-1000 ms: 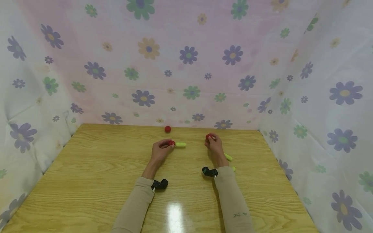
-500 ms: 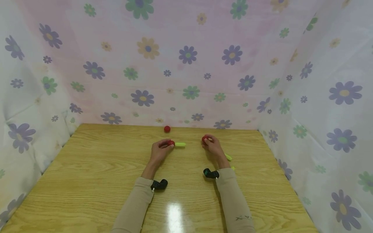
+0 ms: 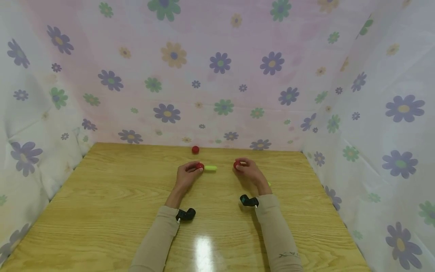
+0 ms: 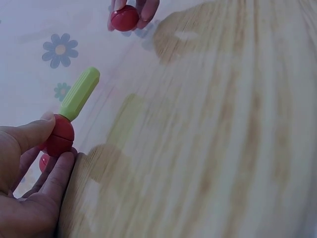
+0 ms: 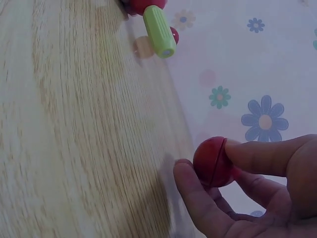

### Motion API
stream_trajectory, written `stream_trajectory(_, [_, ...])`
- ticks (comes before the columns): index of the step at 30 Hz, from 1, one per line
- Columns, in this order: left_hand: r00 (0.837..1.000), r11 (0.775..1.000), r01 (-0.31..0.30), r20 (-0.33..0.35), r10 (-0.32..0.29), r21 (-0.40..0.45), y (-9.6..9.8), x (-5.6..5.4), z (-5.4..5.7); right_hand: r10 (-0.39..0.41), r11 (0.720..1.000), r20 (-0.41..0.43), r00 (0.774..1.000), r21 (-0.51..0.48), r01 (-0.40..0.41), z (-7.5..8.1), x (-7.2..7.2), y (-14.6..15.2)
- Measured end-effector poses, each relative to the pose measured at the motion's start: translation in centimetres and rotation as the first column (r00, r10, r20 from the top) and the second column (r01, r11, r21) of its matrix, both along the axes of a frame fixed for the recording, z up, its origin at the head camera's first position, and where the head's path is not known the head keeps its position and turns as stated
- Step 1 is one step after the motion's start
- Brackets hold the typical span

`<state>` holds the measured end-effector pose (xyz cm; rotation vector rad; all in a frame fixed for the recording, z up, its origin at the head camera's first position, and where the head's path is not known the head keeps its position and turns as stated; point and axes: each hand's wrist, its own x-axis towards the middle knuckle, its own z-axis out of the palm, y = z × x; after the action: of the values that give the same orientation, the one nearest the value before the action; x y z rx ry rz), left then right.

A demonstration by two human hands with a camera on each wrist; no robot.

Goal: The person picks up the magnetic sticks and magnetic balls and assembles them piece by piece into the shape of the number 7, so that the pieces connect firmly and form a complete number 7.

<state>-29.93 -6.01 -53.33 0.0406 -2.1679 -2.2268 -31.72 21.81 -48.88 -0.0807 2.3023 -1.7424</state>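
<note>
My left hand [image 3: 187,176] pinches a red ball [image 4: 60,136] between thumb and fingers, low over the table. A light green ribbed stick [image 4: 80,93] is joined to that ball and points right, toward the other hand. In the right wrist view the stick's free end [image 5: 167,51] shows a small round hole. My right hand [image 3: 252,172] holds a second red ball [image 5: 214,161], which has a groove around it, by thumb and fingertips. This ball is apart from the stick, a short way to its right. A third red ball [image 3: 195,150] lies near the table's back edge.
Another green stick [image 3: 269,184] lies mostly hidden behind the right wrist. The wood-grain table [image 3: 112,211] is bounded by a flowered cloth [image 3: 204,75] at the back and sides. Black wrist cameras stick out from both sleeves.
My right hand has moved left and slightly toward me with its red ball, nearing the green stick. Its forearm now covers more of the green sticks behind it. My left hand stays in place.
</note>
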Motion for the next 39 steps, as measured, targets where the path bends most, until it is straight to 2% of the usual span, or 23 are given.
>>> stream_trajectory(13, [1.000, 1.000, 0.016, -0.014, -0.015, 0.018, -0.1, 0.2, 0.3, 0.010, 0.994, 0.090, 0.996, -0.110, 0.000, 0.3, 0.5, -0.7])
stream_trajectory(28, [1.000, 1.000, 0.002, 0.000, -0.002, -0.013, 0.0, 0.2, 0.3, -0.014, 0.992, 0.053, 0.999, -0.128, 0.020, -1.4, 0.6, -1.8])
stream_trajectory(39, [1.000, 1.000, -0.004, -0.003, 0.004, -0.009, 0.0, 0.2, 0.2, -0.029, 0.990, 0.033, 0.999, -0.134, 0.033, -1.8, 0.9, -2.9])
